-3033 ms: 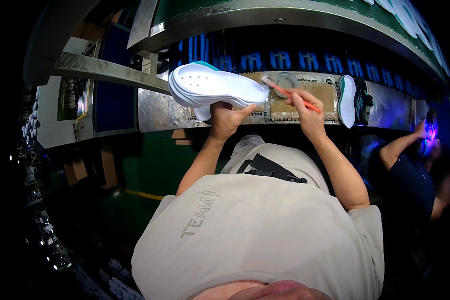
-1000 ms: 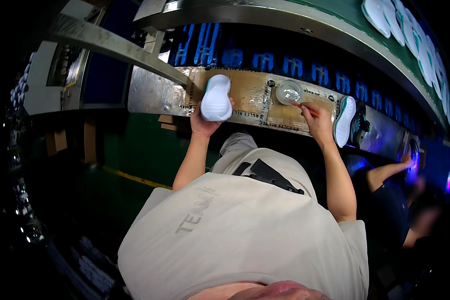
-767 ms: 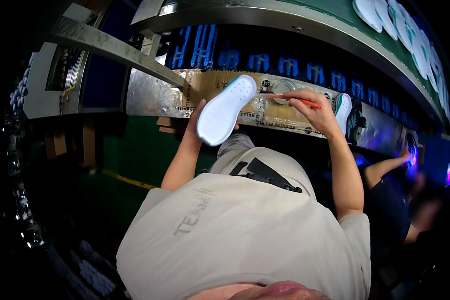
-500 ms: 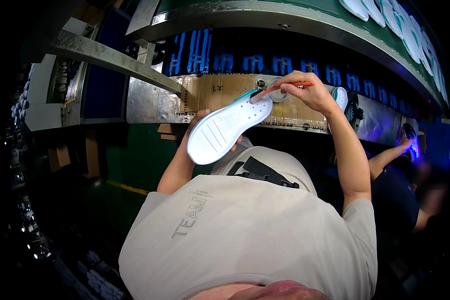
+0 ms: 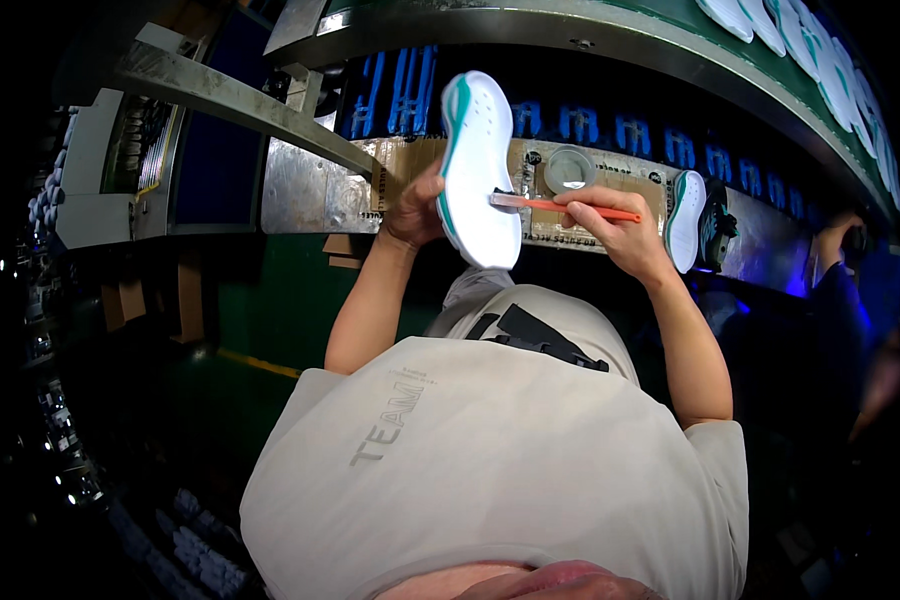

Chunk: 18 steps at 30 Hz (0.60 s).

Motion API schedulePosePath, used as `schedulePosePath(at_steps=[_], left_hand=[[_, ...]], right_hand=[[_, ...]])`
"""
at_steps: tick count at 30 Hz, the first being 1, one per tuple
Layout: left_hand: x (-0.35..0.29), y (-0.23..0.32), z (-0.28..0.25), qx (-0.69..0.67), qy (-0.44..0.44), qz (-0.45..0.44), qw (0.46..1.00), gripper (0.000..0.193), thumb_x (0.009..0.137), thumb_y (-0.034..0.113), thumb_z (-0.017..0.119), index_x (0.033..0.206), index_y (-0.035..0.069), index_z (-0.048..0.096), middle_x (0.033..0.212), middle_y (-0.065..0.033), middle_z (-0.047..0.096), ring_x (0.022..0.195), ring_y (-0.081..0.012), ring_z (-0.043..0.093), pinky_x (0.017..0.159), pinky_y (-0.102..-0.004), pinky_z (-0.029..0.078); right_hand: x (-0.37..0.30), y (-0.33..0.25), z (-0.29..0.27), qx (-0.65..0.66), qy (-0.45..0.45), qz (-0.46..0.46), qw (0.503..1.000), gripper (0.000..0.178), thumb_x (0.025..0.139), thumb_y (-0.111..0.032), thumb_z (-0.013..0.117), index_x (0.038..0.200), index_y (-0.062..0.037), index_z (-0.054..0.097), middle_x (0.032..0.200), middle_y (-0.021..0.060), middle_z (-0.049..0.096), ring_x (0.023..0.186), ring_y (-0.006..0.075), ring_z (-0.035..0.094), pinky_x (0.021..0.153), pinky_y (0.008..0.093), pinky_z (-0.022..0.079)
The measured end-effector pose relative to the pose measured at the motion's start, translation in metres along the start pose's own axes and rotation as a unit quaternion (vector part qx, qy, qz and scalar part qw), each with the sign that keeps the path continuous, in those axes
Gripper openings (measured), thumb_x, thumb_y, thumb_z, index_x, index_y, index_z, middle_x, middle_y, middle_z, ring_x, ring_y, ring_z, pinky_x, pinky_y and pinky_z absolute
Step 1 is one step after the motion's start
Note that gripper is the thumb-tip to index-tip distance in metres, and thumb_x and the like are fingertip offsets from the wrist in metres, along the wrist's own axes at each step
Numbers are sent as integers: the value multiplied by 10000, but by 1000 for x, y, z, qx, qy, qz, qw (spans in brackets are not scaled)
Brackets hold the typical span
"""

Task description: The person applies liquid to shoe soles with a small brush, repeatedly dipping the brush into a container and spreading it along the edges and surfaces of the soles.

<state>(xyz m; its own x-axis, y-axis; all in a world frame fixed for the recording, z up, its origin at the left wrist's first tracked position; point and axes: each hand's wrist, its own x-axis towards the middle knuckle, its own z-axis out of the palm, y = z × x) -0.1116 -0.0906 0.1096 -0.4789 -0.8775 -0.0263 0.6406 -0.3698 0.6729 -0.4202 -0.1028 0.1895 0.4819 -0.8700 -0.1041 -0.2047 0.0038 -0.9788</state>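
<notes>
My left hand (image 5: 417,208) is closed around the edge of a white shoe sole (image 5: 478,165) with a teal side stripe. The sole stands nearly upright, its wide perforated end pointing away from me. My right hand (image 5: 620,232) pinches a paintbrush (image 5: 545,205) with an orange-red handle. The bristles meet the sole's near half by its right edge. Just beyond the brush sits a round clear cup (image 5: 571,168) with something pale inside. Right of my right hand stand another white-and-teal sole (image 5: 684,222) and a dark shoe upper (image 5: 713,228).
Brown cardboard (image 5: 398,160) covers part of the metal bench (image 5: 305,190). Behind it runs a row of blue holders (image 5: 578,124). Several white soles (image 5: 815,50) lie on the green raised belt at far right. A metal bar (image 5: 240,110) crosses at left. Another person's arm (image 5: 835,240) shows at right.
The sole has turned from slanting to nearly upright, and my left hand has shifted its hold. The brush has moved from the perforated end to the other half. The other person's arm has moved.
</notes>
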Motion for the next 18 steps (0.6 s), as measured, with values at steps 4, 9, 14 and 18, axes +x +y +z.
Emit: schedulePosePath(at_steps=[4, 9, 14, 18], left_hand=[[-2, 19, 6, 72, 46, 57, 995, 935, 817, 374, 766, 1533, -37, 328, 1415, -198, 534, 1323, -284, 551, 1110, -414, 485], [-3, 33, 20, 278, 88, 148, 945, 918, 767, 424, 825, 1437, -61, 429, 1359, -178, 559, 1265, -266, 570, 1082, -383, 476], [-9, 33, 69, 403, 86, 210, 887, 903, 701, 62, 911, 1476, 31, 449, 1430, -133, 540, 1359, -268, 525, 1165, -422, 430], [-6, 22, 76, 580, 85, 311, 749, 953, 704, 242, 936, 1485, 76, 417, 1438, -135, 510, 1387, -317, 472, 1216, -471, 343]], right_hand=[[-16, -15, -10, -71, -14, -11, 997, 198, 978, -132, 658, 1055, 8, 776, 882, 84, 757, 807, 157, 705, 751, 277, 552], [-23, -19, -8, -55, 1, 25, 998, 211, 985, -137, 649, 1027, 28, 772, 802, 76, 740, 782, 136, 690, 726, 262, 540], [-23, -20, 5, 50, 37, 51, 997, 244, 1008, -154, 624, 1023, 42, 768, 777, 66, 729, 747, 114, 665, 703, 249, 527], [-24, -29, 13, 111, 53, 52, 991, 270, 1031, -161, 595, 1031, 50, 764, 768, 66, 707, 717, 117, 649, 695, 242, 525]])
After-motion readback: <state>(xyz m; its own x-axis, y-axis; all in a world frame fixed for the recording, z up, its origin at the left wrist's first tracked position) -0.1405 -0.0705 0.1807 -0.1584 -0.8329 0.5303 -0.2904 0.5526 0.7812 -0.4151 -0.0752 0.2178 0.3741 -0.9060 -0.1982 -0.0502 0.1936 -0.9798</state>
